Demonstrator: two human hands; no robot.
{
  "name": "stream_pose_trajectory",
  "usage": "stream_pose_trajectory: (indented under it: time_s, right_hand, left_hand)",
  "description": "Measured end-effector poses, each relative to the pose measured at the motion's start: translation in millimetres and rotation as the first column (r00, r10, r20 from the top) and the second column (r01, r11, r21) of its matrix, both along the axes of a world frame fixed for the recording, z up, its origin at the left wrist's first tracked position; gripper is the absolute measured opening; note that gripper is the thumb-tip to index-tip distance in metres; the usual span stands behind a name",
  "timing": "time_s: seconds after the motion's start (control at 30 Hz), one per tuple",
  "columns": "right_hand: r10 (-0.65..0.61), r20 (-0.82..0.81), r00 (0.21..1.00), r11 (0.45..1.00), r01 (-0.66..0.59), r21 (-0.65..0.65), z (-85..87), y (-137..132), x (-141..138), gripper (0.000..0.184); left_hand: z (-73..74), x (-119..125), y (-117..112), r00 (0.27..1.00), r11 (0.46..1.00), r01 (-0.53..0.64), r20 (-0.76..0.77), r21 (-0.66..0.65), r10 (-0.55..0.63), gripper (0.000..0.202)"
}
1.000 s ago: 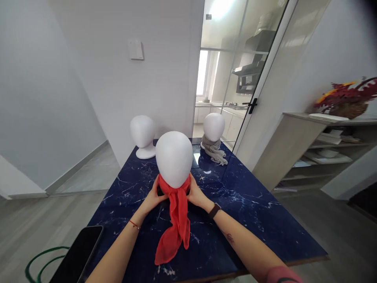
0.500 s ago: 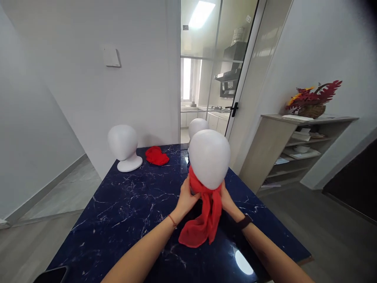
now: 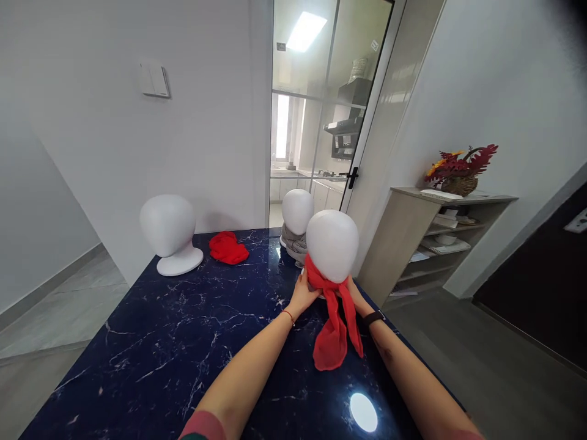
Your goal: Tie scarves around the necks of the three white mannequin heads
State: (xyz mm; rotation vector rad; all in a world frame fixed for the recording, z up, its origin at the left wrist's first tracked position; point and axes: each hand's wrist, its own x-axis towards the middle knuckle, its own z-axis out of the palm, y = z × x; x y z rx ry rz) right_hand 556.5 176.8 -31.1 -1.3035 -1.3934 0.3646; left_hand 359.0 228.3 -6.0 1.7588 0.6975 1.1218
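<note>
While both hands cradle its base, the foam head (image 3: 332, 244) stands near the table's (image 3: 183, 342) right edge.
Left hand (image 3: 306, 294) and right hand (image 3: 354, 292) clasp it; keep it upright, red scarf (image 3: 334, 324) hanging free in front.

Both arms are bare from the wrist almost up to the elbow. The left hand (image 3: 305, 294) has a thin red string tied around its wrist. The right hand (image 3: 355, 292) has a black watch with a dark band on its wrist. Near the bottom edge, a bit of pinkish-red sleeve shows on each arm. The left sleeve also has a dark green edge.
</note>
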Motion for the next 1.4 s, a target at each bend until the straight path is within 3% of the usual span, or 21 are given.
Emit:
stream_pose_trajectory:
  time_s: [0.17,0.3,0.4,0.47,0.53,0.6,0.63,0.7,0.77,0.87,1.0,1.1,1.2,1.23,1.3,1.33,1.4]
  right_hand:
    - [0.031,0.001,1.000,0.999,-0.031,-0.012,4.4,29,4,0.080]
    - [0.049,-0.006,0.999,0.997,-0.049,-0.062,2.4,27,4,0.084]
    - [-0.041,-0.073,0.996,0.993,0.033,-0.109,-4.9,8,7,0.091]
    - [-0.201,-0.160,0.966,0.971,0.176,-0.161,-7.4,-12,7,0.088]
    - [-0.403,-0.183,0.897,0.909,0.369,-0.196,-3.5,-36,-3,0.076]
    - [-0.535,-0.063,0.843,0.842,0.525,-0.125,7.5,-60,-26,0.065]
    - [-0.544,0.049,0.838,0.837,0.546,-0.049,14.7,-70,-42,0.060]
    - [-0.388,0.316,0.866,0.916,0.400,0.028,29.2,-85,-75,0.044]
    - [-0.144,0.505,0.851,0.978,0.200,-0.059,38.8,-92,-101,0.028]
    - [0.039,0.541,0.840,0.951,0.135,-0.278,38.3,-92,-112,0.035]
    - [-0.062,0.557,0.828,0.870,0.319,-0.377,25.1,-81,-85,0.035]
    - [-0.222,0.615,0.757,0.832,0.476,-0.286,23.8,-74,-75,0.028]
    - [-0.334,0.605,0.722,0.863,0.492,-0.111,31.0,-73,-104,0.032]
    - [-0.317,0.583,0.748,0.897,0.437,-0.073,33.6,-72,-123,0.032]
    - [-0.139,0.533,0.835,0.973,0.216,-0.084,36.7,-69,-165,0.029]
    - [-0.002,0.506,0.862,0.990,0.075,-0.123,36.7,-66,-187,0.026]
    - [0.243,0.445,0.862,0.964,-0.165,-0.208,33.8,-56,-224,0.022]
  left_hand:
    - [5.1,9,25,0.999,0.995,-0.025,-0.047,-0.097,0.021,0.089]
    - [5.3,-1,18,0.995,0.997,-0.029,-0.095,-0.075,0.022,0.092]
    - [-0.3,-31,-5,0.987,0.997,-0.058,-0.154,-0.050,0.050,0.089]
    - [-5.4,-61,-26,0.982,1.000,0.007,-0.188,0.001,-0.007,0.084]
    - [-9.8,-93,-48,0.968,0.997,0.058,-0.249,0.049,-0.044,0.075]
    - [-12.2,-124,-68,0.957,0.998,0.038,-0.290,0.057,-0.020,0.067]
    - [-12.4,-136,-78,0.953,0.998,0.027,-0.304,0.063,-0.006,0.063]
    - [-10.9,-155,-92,0.948,0.996,0.034,-0.318,0.078,-0.008,0.055]
    - [-7.5,-164,-101,0.950,0.996,0.050,-0.311,0.078,-0.023,0.050]
    - [-2.9,-167,-106,0.961,0.998,0.037,-0.274,0.045,-0.023,0.046]
    - [-2.4,-164,-105,0.971,0.999,0.024,-0.239,0.032,-0.016,0.046]
    - [-2.9,-165,-105,0.978,0.998,0.018,-0.207,0.052,-0.007,0.047]
    - [0.0,-167,-105,0.986,0.997,-0.040,-0.157,0.070,0.051,0.039]
    - [1.6,-168,-105,0.986,0.995,-0.072,-0.144,0.073,0.082,0.032]
    - [5.0,-169,-104,0.982,0.988,-0.137,-0.125,0.069,0.145,0.018]
    - [6.4,-170,-104,0.978,0.984,-0.167,-0.114,0.061,0.173,0.013]
    - [8.5,-172,-101,0.966,0.971,-0.239,-0.091,0.035,0.241,0.009]
